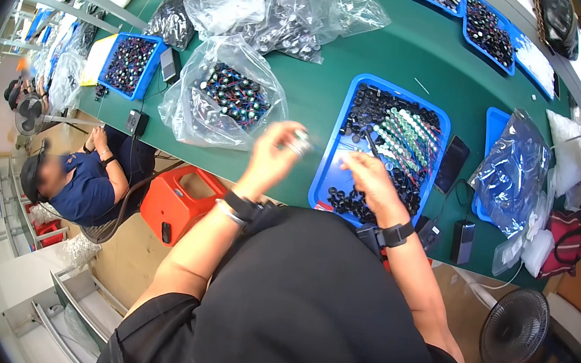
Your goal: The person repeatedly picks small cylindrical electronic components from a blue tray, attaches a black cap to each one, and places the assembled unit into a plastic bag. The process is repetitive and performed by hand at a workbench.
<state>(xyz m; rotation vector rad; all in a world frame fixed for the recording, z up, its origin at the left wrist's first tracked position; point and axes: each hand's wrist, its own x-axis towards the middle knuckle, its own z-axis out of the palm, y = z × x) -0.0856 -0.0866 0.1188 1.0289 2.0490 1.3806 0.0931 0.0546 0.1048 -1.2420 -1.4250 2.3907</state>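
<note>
My left hand (275, 156) is raised between the clear bag and the blue tray, its fingers closed on a small silvery part (300, 143), smeared by motion. Over the blue tray (333, 159) my right hand (371, 182) has thumb and fingers pinched together; what they hold, if anything, is too small to make out. A short black stick-shaped thing (371, 144) shows just beyond its knuckles; I cannot tell whether the hand touches it. Inside the tray lie many black round caps (362, 114) and rows of pale green round parts with thin coloured wires (406, 139).
An open clear bag (186, 114) of wired parts stands left, with larger filled bags (254, 6) behind. A blue bin (151, 66) sits farther left. Right of the tray are a dark phone (452, 161) and a bagged tray (514, 162). A person (91, 182) sits near a red stool (175, 207).
</note>
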